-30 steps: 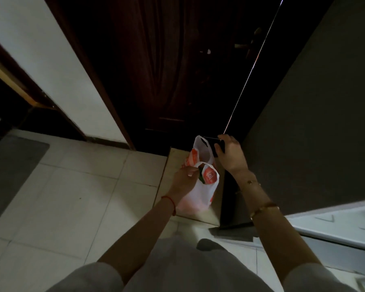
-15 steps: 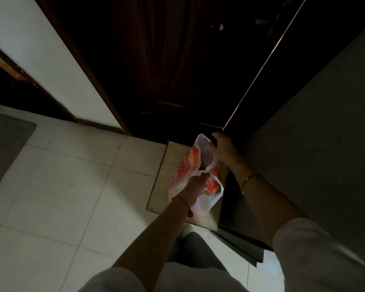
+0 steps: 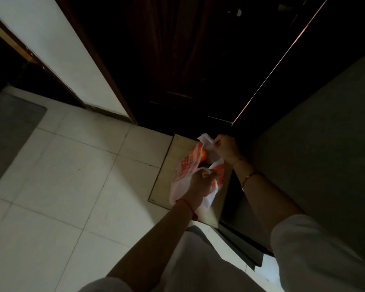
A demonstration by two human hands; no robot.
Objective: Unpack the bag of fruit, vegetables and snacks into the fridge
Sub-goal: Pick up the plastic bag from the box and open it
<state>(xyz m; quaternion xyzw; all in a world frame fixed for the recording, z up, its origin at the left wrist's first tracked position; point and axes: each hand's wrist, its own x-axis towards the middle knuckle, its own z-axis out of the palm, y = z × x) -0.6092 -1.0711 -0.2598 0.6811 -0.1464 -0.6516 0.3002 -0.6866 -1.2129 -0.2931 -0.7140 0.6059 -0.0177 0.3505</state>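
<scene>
A white plastic bag (image 3: 184, 167) with orange print rests on a pale board (image 3: 178, 149) on the floor, beside the dark grey side of the fridge (image 3: 316, 144). My left hand (image 3: 200, 183) grips the bag's near handle. At the far side, my right hand (image 3: 226, 147) holds the other handle, so the mouth is pulled apart. Inside the gap an orange fruit (image 3: 203, 155) shows, with something dark green below it. The rest of the contents are hidden.
A dark wooden door (image 3: 177, 60) stands behind the bag, with a thin line of light at its right edge. Pale floor tiles (image 3: 72, 175) spread to the left, with a grey mat (image 3: 9, 131) at the far left. A white wall (image 3: 57, 49) rises left of the door.
Both hands have pulled the bag's handles further apart, and the orange fruit inside now shows. The view has tilted down toward the floor.
</scene>
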